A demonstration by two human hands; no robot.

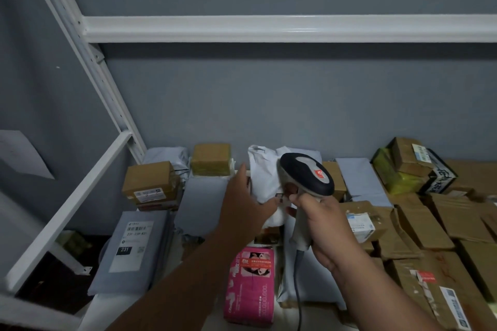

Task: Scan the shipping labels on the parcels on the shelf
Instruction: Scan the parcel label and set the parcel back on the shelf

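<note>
Centrally, crinkled white poly bag (pixel 265 169) beside curved scanner (pixel 306 173).

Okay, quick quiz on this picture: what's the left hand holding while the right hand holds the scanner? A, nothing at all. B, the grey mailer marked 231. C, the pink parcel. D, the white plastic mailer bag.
D: the left hand grips the white plastic mailer bag at mid-shelf, right beside the scanner held in the right hand.

Stood beyond the hands: matte grey painted wall (pixel 269 94), crossed above by white metal shelving beam (pixel 269 28); dimly lit.
</note>
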